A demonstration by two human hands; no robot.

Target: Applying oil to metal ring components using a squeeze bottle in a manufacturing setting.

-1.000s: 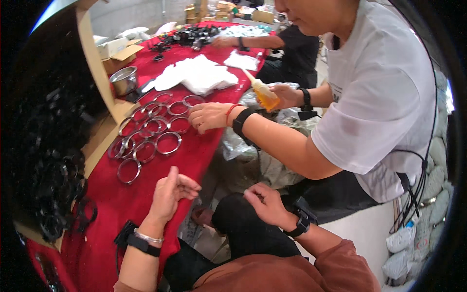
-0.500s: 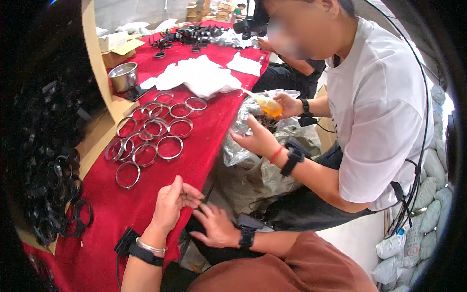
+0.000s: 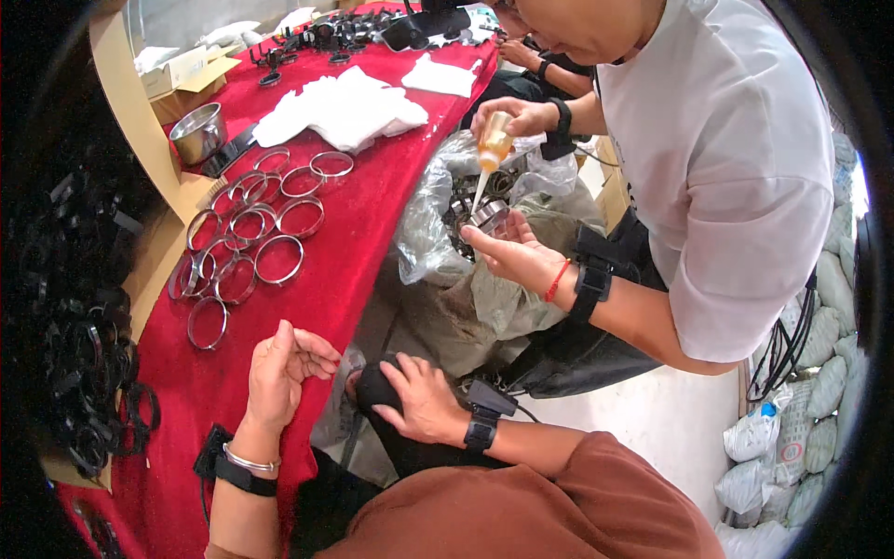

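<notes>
A worker's left hand (image 3: 284, 373) hovers by the edge of a red cloth (image 3: 186, 401), its thumb apart from loosely curled fingers, near a cluster of metal rings (image 3: 257, 257) lying on the fabric. The right hand (image 3: 424, 401), fingers spread, rests on a black-clad knee (image 3: 374, 389). Opposite, a co-worker (image 3: 736, 186) tips an amber bottle (image 3: 494, 140) toward a ring in the left palm.

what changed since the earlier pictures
The right hand moved left onto the knee. The co-worker's nearer hand drew back from the metal rings on the table to the plastic bag; another ring now shows at its fingers. The squeeze bottle tipped nozzle down. The left hand and those rings stayed as they were.
</notes>
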